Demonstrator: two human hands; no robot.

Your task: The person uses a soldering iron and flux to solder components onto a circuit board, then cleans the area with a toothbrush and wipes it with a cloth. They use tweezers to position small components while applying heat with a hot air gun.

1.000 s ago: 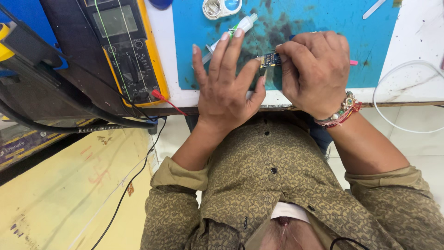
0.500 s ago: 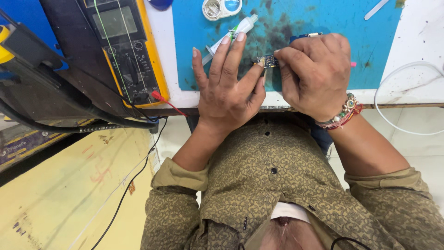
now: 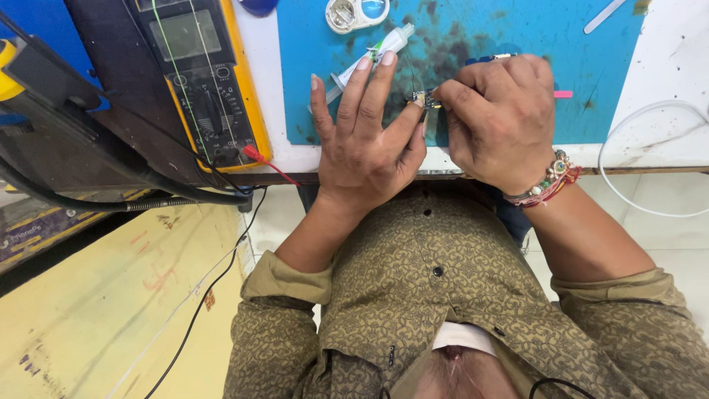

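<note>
A tiny dark electronic part [image 3: 423, 98] sits pinched between the thumb of my left hand [image 3: 367, 137] and the fingertips of my right hand [image 3: 501, 122], just above a stained blue work mat [image 3: 473, 37]. My left hand's other fingers are spread flat over the mat, their tips near a white syringe-like tube [image 3: 377, 53]. My right hand is curled shut around a thin tool whose blue end [image 3: 493, 57] shows above the knuckles and whose pink end [image 3: 563, 94] shows at the right. A beaded bracelet [image 3: 550, 179] circles my right wrist.
A yellow multimeter [image 3: 203, 81] with a red lead [image 3: 267, 162] and black cables lies at the left on the bench. A small round white container [image 3: 354, 12] sits at the mat's top edge. A white cable loop [image 3: 642, 159] hangs at the right. Yellow floor lies below left.
Both hands hold nearly the same pose. My left fingers have shifted slightly up toward the syringe tube, and the small part stays pinched between the hands.
</note>
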